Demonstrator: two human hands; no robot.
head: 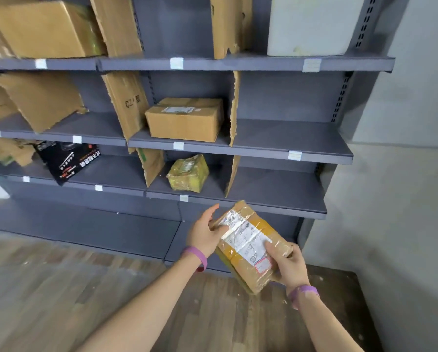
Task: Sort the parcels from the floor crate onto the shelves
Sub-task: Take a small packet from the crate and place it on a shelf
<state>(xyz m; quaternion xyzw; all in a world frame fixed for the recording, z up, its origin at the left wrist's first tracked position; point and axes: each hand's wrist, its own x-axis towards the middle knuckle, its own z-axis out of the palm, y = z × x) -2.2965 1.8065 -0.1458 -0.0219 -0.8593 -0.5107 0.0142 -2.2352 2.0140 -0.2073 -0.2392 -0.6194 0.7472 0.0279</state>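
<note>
While both hands clasp the parcel (pixel 250 246), left hand (pixel 205 233) on its far end and right hand (pixel 287 266) on the near corner, its long axis tilts up-left toward the shelf (pixel 276 204), whose empty bay lies just ahead.

Two hands (pixel 205 235), roughly seven parcels (pixel 250 246), six dividers (pixel 126 107).

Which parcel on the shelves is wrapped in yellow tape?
The small crumpled parcel on the lower shelf, between two cardboard dividers. The box above it is plain brown cardboard.
</note>
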